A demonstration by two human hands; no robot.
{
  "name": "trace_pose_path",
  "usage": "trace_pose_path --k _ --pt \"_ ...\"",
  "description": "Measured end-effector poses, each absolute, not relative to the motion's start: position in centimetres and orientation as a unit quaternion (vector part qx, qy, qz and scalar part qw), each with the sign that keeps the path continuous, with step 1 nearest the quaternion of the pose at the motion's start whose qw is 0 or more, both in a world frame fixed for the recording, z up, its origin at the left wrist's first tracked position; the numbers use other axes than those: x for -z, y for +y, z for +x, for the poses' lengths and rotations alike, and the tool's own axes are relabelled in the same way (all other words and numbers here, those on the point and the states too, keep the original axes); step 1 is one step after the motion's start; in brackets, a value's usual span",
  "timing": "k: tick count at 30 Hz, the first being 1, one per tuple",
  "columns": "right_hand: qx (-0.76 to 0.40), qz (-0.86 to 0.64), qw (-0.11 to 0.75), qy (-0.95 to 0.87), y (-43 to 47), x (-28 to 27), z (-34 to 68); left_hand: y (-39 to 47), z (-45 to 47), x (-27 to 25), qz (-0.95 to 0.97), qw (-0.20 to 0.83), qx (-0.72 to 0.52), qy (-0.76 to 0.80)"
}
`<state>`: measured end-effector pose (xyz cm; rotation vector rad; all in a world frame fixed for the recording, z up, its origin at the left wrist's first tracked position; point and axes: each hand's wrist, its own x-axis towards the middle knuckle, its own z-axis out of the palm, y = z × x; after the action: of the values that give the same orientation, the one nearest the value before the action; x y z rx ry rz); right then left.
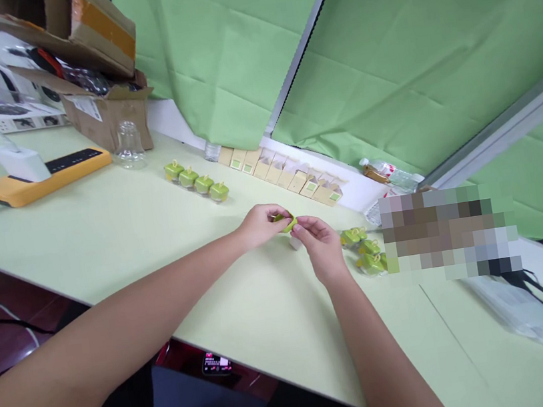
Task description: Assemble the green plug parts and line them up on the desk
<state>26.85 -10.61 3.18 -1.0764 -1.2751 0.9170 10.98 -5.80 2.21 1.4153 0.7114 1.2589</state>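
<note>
One small green piece [289, 226] sits over the pale table [278, 324], between your left hand [260, 224] and your right hand [322, 247]. Your left thumb and fingers are drawn narrow, pinching it; your right thumb and fingertips are close together, gripping its right edge. A small whitish thing [296, 242], too blurred to identify, shows just below it. Near your right hand you have a cluster of green-topped containers [371, 261]; four more containers [188, 177] stand in a row beyond your left. Small tan boxes [285, 179] line the wall ahead.
</note>
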Motion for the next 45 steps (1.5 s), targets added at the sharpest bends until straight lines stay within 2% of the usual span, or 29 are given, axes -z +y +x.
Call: trace_pose_path --k 6,20,31,41,45 --pt "-0.447 -0.448 0.573 -0.521 -10.6 -3.3 26.9 -6.4 10.7 -2.9 0.466 0.663 -0.525 0.260" --pt "-0.468 -0.460 0.578 -0.485 -11.0 -3.7 26.0 -6.6 10.8 -2.8 0.424 0.722 -0.493 0.234" --pt "-0.397 -0.459 0.600 -0.521 -10.8 -3.3 26.4 -6.4 10.8 -2.7 0.526 0.633 -0.512 0.247" --pt "-0.461 -0.454 0.602 -0.468 -10.9 -3.2 25.6 -6.8 10.6 -3.0 0.533 0.639 -0.503 0.233" --pt "-0.456 -0.465 0.595 -0.472 -11.1 -3.4 25.6 -6.3 10.9 -2.3 0.582 0.581 -0.503 0.266"
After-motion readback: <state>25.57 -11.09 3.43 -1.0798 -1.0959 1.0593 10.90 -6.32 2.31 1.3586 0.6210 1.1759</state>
